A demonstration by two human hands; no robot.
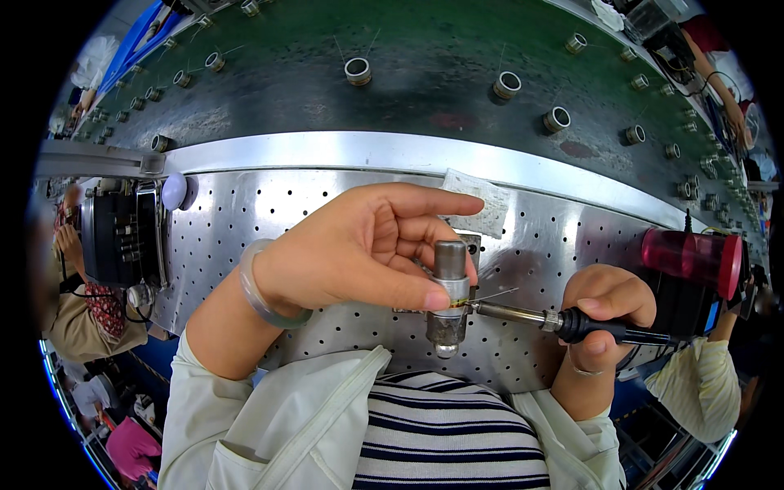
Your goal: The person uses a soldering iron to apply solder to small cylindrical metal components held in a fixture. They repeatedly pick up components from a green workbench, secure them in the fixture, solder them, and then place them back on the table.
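Over the bench, my left hand pinches an upright metal cylinder between thumb and curled fingers, its index finger stretched out. A silvery ring sits around the cylinder's middle at my thumb tip. Below it is a darker base with a rounded shiny end. My right hand is closed around the black handle of a soldering iron. The iron points left, its tip at the ring's lower edge; whether they touch I cannot tell. A thin wire sticks out rightward from the ring.
A perforated metal bench lies beneath, with a whitish paper sheet behind my left hand. Beyond the metal rail, a green belt carries several small metal rings. A red jar stands right, a black device left. Other people sit at both sides.
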